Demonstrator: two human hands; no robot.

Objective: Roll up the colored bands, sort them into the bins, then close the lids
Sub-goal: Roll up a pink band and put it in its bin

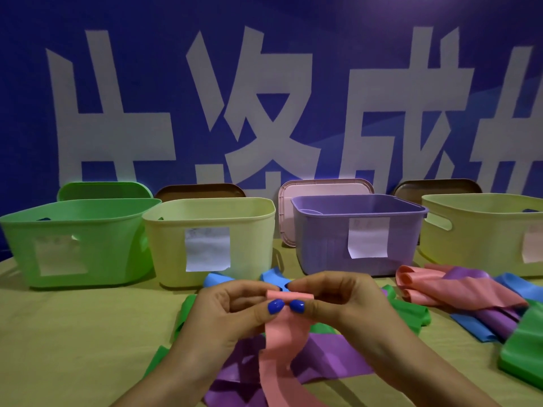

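Note:
My left hand (pixel 232 315) and my right hand (pixel 338 298) both pinch the rolled top end of a pink band (pixel 279 348), thumbs side by side at its front. The rest of the band hangs down toward the table's near edge. Under it lie purple bands (pixel 332 359), green bands (pixel 408 311) and blue bands (pixel 271 276). Behind stand a green bin (pixel 73 227), a yellow bin (pixel 211 212), a purple bin (pixel 358 207) and a second yellow bin (pixel 482 227), each open and with a paper label.
Lids lean behind the bins: a green lid (pixel 102 190), a brown lid (pixel 199 191), a pink lid (pixel 323 188) and another brown lid (pixel 437 188). A pile of pink, purple, blue and green bands (pixel 458 298) lies at the right. A blue banner wall stands behind.

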